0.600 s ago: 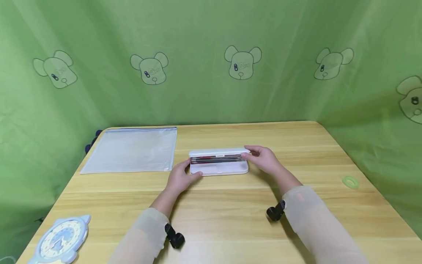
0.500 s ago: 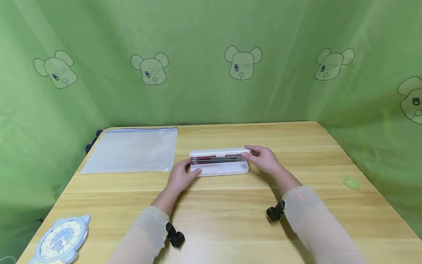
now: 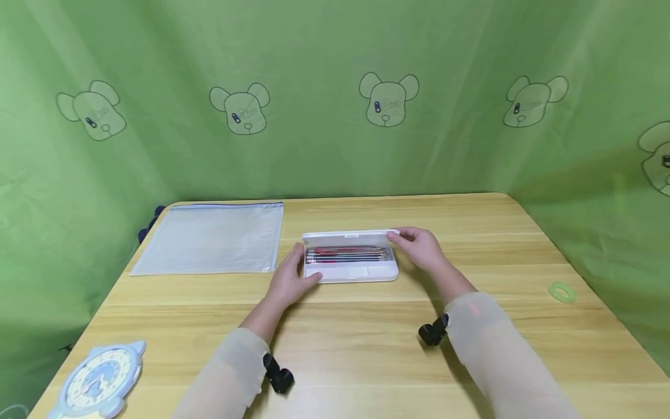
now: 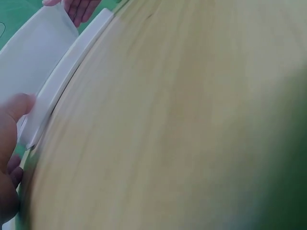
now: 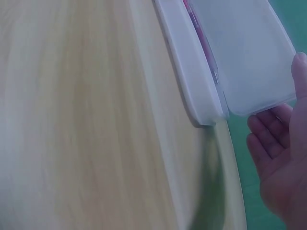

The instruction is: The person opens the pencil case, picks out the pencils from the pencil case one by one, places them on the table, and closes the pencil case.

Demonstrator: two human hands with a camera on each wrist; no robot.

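Note:
A white pencil case (image 3: 366, 272) lies on the wooden table, its lid (image 3: 335, 239) raised at the back. Several pencils (image 3: 345, 256), dark and red ones, lie side by side inside. At the case's left end, my left hand (image 3: 287, 283) grips it, thumb on the front rim and fingers along the side. My right hand (image 3: 423, 251) pinches the lid's right corner between thumb and fingers. In the right wrist view the translucent lid (image 5: 244, 57) stands up from the base, and a red pencil (image 5: 204, 43) shows beside it.
A clear zip pouch (image 3: 209, 240) lies flat at the back left. A blue toy clock (image 3: 99, 378) is at the front left, and a green ring (image 3: 562, 292) sits near the right edge. Green curtain (image 3: 324, 157) hangs behind the table (image 3: 366, 349).
My right hand has swung the lid further up and back, so more of the pencils shows. The left hand stays at the case's left end.

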